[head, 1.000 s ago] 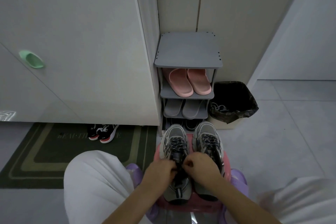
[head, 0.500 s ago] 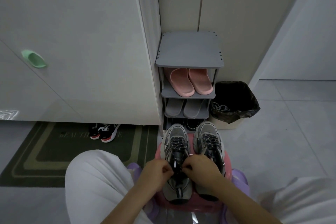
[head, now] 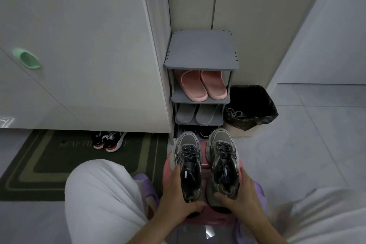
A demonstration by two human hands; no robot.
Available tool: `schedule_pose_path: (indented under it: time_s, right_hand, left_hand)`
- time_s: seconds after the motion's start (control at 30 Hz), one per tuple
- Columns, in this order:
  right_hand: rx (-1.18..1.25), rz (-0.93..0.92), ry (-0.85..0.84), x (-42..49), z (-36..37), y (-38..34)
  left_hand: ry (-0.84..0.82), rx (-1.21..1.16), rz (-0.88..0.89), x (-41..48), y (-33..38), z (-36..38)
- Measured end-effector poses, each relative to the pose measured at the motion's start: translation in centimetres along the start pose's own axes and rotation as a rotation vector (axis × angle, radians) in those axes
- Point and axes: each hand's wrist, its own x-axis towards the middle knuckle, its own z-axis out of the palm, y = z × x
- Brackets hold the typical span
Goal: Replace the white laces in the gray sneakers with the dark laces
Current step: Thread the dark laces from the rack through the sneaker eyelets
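Two gray sneakers stand side by side on a pink stool, toes pointing away from me. Both carry dark laces. My left hand grips the heel and outer side of the left sneaker, thumb under the heel. My right hand grips the heel and outer side of the right sneaker the same way. White laces lie in the black-lined bin to the right of the shoe rack.
A gray shoe rack holding pink slippers and gray slippers stands just beyond the stool. A white cabinet door fills the left. Black-and-red shoes sit on a green mat. My knees flank the stool.
Both hands left the lace at the left sneaker's tongue, moved apart and back, and now hold the heels of the two sneakers.
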Motion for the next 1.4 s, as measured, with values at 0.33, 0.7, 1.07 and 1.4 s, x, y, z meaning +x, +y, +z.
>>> schedule_pose_path:
  time_s: [0.33, 0.7, 1.07, 1.4]
  right_hand:
    - [0.39, 0.012, 0.239, -1.4, 3.7, 0.2]
    - [0.412, -0.069, 0.197, -2.7, 2.5, -1.2]
    - [0.429, -0.251, 0.295, -2.0, -3.3, -6.4]
    - [0.391, -0.346, 0.371, 1.5, -7.1, -13.2]
  left_hand:
    - [0.18, -0.178, 0.009, -0.7, -0.8, 2.4]
    - [0.243, -0.191, 0.069, -0.4, 1.1, 2.1]
    - [0.275, -0.104, 0.257, 0.7, 7.9, -1.7]
    - [0.379, -0.026, 0.339, 4.8, 14.3, -7.4]
